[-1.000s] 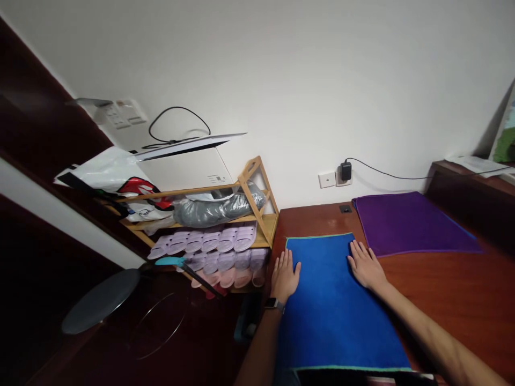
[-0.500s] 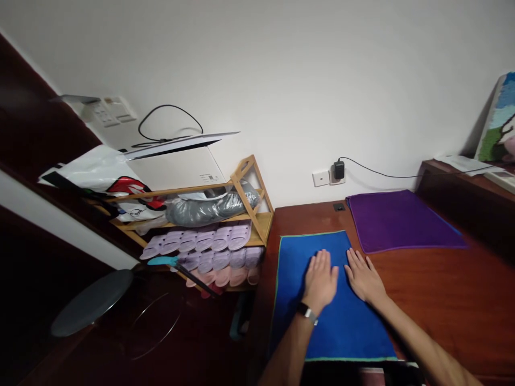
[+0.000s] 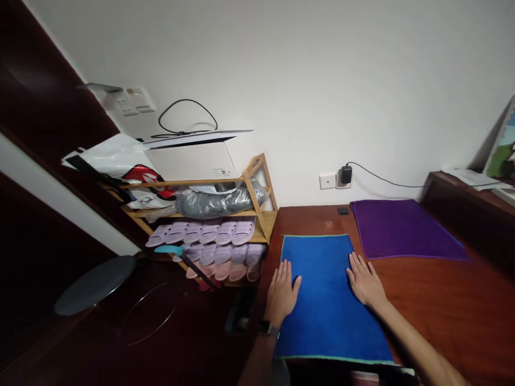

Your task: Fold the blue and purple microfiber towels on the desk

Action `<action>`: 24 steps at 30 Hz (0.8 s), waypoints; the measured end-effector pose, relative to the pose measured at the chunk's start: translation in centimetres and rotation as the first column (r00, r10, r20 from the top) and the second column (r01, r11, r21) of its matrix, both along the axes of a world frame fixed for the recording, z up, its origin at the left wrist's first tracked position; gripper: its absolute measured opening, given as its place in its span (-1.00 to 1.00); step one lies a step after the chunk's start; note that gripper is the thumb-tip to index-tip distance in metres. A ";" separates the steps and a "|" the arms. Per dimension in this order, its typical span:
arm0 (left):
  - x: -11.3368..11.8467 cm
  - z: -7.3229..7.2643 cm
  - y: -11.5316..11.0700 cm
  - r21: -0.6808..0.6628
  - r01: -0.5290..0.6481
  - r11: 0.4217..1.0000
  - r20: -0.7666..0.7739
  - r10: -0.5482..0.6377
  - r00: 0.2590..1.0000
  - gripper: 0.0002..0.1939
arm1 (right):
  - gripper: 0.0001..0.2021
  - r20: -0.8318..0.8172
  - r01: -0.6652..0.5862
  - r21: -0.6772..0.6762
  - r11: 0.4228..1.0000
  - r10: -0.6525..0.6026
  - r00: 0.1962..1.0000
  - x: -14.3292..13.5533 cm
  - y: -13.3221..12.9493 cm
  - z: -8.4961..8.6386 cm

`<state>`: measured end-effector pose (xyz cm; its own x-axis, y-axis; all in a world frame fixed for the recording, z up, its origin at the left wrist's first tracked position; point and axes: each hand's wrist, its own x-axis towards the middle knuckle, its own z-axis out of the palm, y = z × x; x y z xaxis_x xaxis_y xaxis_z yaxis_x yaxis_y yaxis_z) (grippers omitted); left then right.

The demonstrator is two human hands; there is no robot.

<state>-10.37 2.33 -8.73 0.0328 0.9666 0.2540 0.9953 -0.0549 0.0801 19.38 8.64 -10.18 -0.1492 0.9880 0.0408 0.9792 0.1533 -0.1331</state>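
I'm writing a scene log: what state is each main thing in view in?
Blue cloth: lying flat on the desk
Purple cloth: lying flat
Left hand: open, palm down
Right hand: open, palm down
Black adapter: plugged in
Slippers: lined up in rows
Watch: worn on left wrist

The flat rectangular blue fabric cloth [image 3: 322, 300] has a plain field with a thin light-green border. The flat purple fabric cloth [image 3: 406, 228] has a lighter purple edge; the wooden tabletop [image 3: 434, 300] is reddish brown. The wooden rack [image 3: 266, 228] is tan, holding open-toed slippers [image 3: 209, 234] in lilac and pink.
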 end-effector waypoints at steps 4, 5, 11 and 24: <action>0.6 -0.3 0.0 0.015 -0.012 1.000 0.001 0.012 1.000 -0.33 | -0.31 -0.022 -0.009 0.057 0.998 0.010 1.000 0.4 -1.9 0.1; 0.8 -0.4 0.1 0.017 -0.012 1.000 0.005 0.012 1.000 -0.33 | -0.31 -0.033 -0.012 0.064 0.998 0.014 0.999 0.5 -2.7 0.0; 0.2 -0.1 0.1 0.070 -0.007 0.998 0.011 0.007 1.000 -0.33 | -0.30 -0.060 -0.031 -0.012 0.999 0.030 0.998 0.2 -6.8 -0.1; 17.5 1.5 -3.0 -0.043 0.376 0.925 0.236 -0.357 0.904 -0.32 | -0.36 -0.019 -0.136 0.072 0.988 0.138 0.990 0.9 -6.8 -1.7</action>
